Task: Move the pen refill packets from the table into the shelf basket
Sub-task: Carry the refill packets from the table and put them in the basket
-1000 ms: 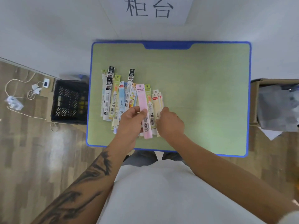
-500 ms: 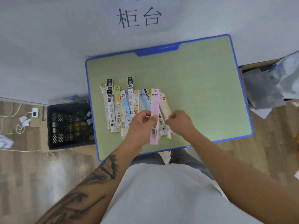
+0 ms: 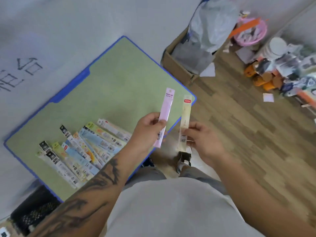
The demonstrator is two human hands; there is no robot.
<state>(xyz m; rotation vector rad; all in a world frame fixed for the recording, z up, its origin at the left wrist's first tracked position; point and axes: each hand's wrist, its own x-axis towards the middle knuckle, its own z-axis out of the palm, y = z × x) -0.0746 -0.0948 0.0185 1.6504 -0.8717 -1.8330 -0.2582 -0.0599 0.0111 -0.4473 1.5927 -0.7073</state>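
My left hand (image 3: 148, 131) pinches a long pink refill packet (image 3: 166, 110) near its lower end and holds it upright above the table's near right edge. My right hand (image 3: 201, 139) pinches a cream packet with a red label (image 3: 185, 115), held upright just past the table's edge, over the floor. Several more refill packets (image 3: 82, 151) lie fanned out on the left part of the green table (image 3: 119, 79). No shelf basket is in view.
A black plastic crate (image 3: 34, 212) stands on the floor left of the table. An open cardboard box with grey bags (image 3: 193, 53) stands right of the table. Clutter and a pink basin (image 3: 253, 33) lie along the far right wall. My shoe (image 3: 183, 159) is on the wooden floor.
Both hands have lifted off the pile, each with one packet, and moved right past the table's edge. My view has swung to the right, bringing the floor and the clutter into sight.
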